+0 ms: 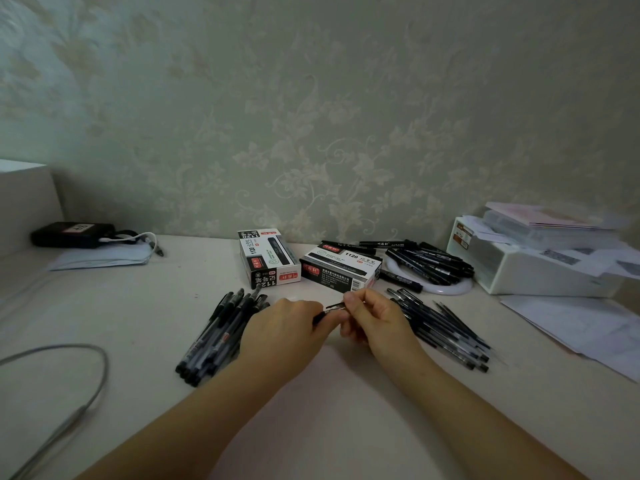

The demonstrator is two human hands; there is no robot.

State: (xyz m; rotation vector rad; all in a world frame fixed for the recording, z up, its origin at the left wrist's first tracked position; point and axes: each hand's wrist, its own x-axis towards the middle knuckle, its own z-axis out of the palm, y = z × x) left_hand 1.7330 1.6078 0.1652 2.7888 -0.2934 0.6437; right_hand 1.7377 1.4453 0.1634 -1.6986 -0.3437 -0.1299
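Slim black plastic pen (319,318) gripped in left hand (282,327); right hand (375,318) pinches its thin front end. Assembly step, probably; next: align straight, push home.

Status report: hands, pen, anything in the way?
Left hand, right hand both pinch the pen. Left pile and right pile flank them. Boxes behind; nothing blocking.

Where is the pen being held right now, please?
In the head view, the pen is mid-table, held by the left hand and right hand, just before the flat-lying box.
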